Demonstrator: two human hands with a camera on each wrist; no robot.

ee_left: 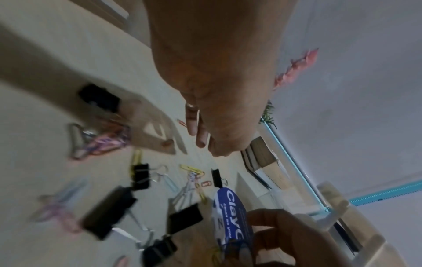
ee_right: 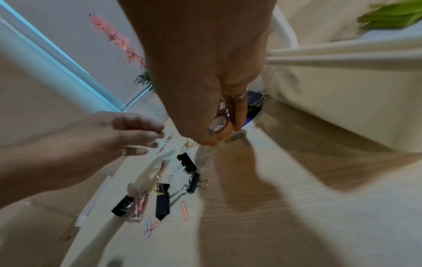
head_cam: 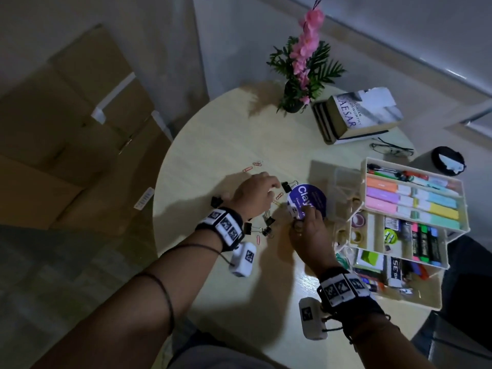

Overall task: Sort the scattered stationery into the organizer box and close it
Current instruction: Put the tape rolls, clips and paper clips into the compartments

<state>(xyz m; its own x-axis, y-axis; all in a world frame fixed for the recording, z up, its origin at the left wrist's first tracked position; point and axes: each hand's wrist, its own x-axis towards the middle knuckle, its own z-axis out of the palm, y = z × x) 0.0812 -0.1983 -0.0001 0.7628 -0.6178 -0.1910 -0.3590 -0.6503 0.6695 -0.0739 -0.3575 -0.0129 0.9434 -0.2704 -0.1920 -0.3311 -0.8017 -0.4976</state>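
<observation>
My right hand point(head_cam: 306, 227) grips a round purple tub marked "Clay" point(head_cam: 310, 199) at its near edge, tilted just above the table, beside the open white organizer box point(head_cam: 363, 182). The left wrist view shows those fingers curled round the tub point(ee_left: 230, 209). A small brownish roll also shows at the fingertips in the right wrist view; what it is I cannot tell. My left hand point(head_cam: 257, 191) hovers with loose, nearly straight fingers and holds nothing. Under and around it lie black binder clips point(head_cam: 286, 186) and coloured paper clips point(head_cam: 257, 164), also scattered in the right wrist view point(ee_right: 163, 204).
The round pale table point(head_cam: 226, 129) carries a potted plant with pink flowers point(head_cam: 300, 86), stacked books point(head_cam: 364, 115) and glasses point(head_cam: 391, 149) at the back. The organizer's trays hold highlighters, markers, tape rolls and sticky notes. Cardboard boxes point(head_cam: 80, 129) stand on the floor to the left.
</observation>
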